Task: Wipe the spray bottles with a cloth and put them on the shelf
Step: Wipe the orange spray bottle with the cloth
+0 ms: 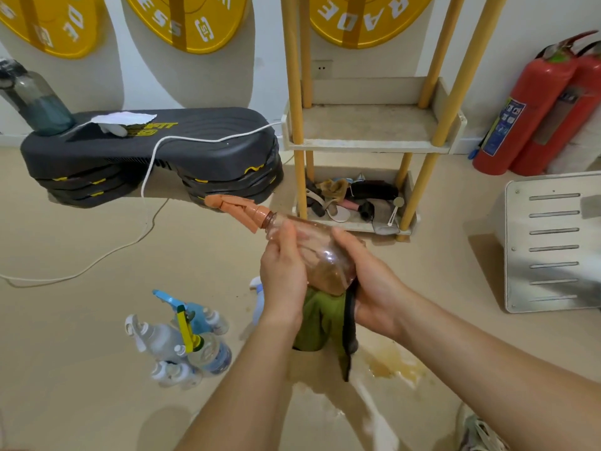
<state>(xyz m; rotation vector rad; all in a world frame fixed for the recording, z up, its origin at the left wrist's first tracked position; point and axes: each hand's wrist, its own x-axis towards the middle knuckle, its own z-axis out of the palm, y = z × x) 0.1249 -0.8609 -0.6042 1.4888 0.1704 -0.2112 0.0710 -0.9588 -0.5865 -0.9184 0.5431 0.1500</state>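
Two hands nearest: left hand [283,265] grip curls round one tilted brown spray bottle [315,245], held mid-air. Right hand [370,278] grip clamps one green cloth [322,320] against its base. Spare bottles [182,340] cluster on the floor [81,320], count unclear. Shelf [367,125] behind; two fire extinguishers [527,115].

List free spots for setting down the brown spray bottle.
Middle shelf tier, between the yellow posts, is bare. Bottom tier is crowded with shoes. On the floor, spray bottles cluster left of the cloth and a puddle lies right of it.
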